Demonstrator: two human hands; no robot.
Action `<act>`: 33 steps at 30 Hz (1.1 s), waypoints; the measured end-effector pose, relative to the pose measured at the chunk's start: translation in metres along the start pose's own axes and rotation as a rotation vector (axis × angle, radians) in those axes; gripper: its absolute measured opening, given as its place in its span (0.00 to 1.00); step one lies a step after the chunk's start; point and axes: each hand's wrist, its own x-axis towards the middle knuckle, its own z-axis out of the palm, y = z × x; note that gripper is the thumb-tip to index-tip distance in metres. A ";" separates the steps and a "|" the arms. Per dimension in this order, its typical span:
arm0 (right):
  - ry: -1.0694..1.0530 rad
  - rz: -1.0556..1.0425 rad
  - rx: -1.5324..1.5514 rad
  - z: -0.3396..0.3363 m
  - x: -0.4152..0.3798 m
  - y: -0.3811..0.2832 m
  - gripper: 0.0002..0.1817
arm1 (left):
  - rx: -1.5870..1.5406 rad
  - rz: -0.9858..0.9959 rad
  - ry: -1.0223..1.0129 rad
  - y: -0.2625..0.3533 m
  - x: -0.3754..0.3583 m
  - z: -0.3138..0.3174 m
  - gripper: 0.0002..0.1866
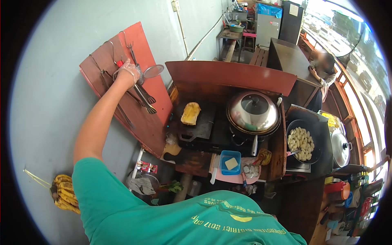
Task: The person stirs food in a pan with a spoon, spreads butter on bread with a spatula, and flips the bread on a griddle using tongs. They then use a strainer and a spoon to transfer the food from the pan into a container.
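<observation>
My left hand (127,74), in a clear plastic glove, reaches up to the red hanging board (143,61). Its fingers are closed around the upper part of a pair of dark tongs (143,97), whose two slotted ends point down to the right. A bit of red shows by the fingers. Beside the hand is a round metal strainer (153,71), and other utensils hang from hooks around it. Lower right of the hand, a slice of yellow-topped bread (190,113) lies on a flat black griddle (200,127). My right hand is out of view.
A lidded pan (254,112) stands right of the griddle. Further right, a wok (302,141) holds pale pieces of food. A blue tub (230,162) with a pale block and a knife (214,173) lie in front. Bananas (65,194) hang left. Another person (322,73) leans at a counter.
</observation>
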 end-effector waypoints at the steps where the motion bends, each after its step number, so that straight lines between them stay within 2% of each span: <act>1: 0.000 0.000 0.000 -0.003 -0.001 -0.008 0.17 | 0.004 0.038 -0.023 -0.004 -0.006 -0.009 0.12; 7: -0.006 0.009 -0.004 -0.006 -0.004 -0.042 0.19 | -0.037 0.058 0.176 -0.029 -0.010 -0.035 0.11; 11: 0.001 0.008 -0.002 0.011 -0.001 -0.048 0.20 | 0.002 0.064 0.165 -0.013 -0.010 -0.046 0.11; 15: 0.043 -0.049 0.028 0.048 0.054 -0.032 0.21 | -0.119 0.036 0.260 0.069 -0.033 -0.050 0.11; 16: 0.132 -0.116 0.017 0.036 0.022 -0.046 0.16 | -0.236 0.134 0.246 0.091 -0.036 -0.046 0.10; 17: 0.227 -0.186 0.003 0.002 -0.016 -0.076 0.12 | -0.335 0.126 0.084 0.118 -0.036 -0.042 0.10; 18: 0.213 -0.175 0.007 -0.014 -0.022 -0.095 0.12 | -0.453 -0.016 0.135 0.151 -0.038 -0.020 0.10; 20: -0.010 -0.087 -0.288 -0.038 -0.024 -0.114 0.20 | -0.794 -0.024 0.438 0.202 -0.056 0.040 0.07; 22: 0.037 -0.134 -0.245 -0.038 -0.024 -0.118 0.18 | -1.049 -0.175 0.320 0.251 -0.079 0.095 0.08; 23: 0.090 -0.181 -0.203 -0.033 -0.022 -0.119 0.17 | -1.122 -0.183 0.324 0.283 -0.086 0.138 0.09; 24: 0.078 -0.170 -0.188 -0.025 -0.023 -0.119 0.17 | -1.346 -0.307 0.106 0.303 -0.101 0.151 0.10; 26: 0.095 -0.233 -0.111 -0.013 -0.026 -0.117 0.15 | -1.666 -0.358 -0.018 0.374 -0.109 0.239 0.12; 27: 0.085 -0.225 -0.111 -0.011 -0.031 -0.117 0.15 | -1.670 -0.349 -0.030 0.374 -0.120 0.227 0.12; 29: -0.037 -0.202 -0.323 -0.002 -0.036 -0.118 0.16 | -2.037 -0.486 -0.370 0.374 -0.137 0.203 0.15; 33: -0.108 -0.128 -0.340 0.020 -0.052 -0.119 0.16 | -2.302 -0.380 -0.467 0.386 -0.107 0.194 0.13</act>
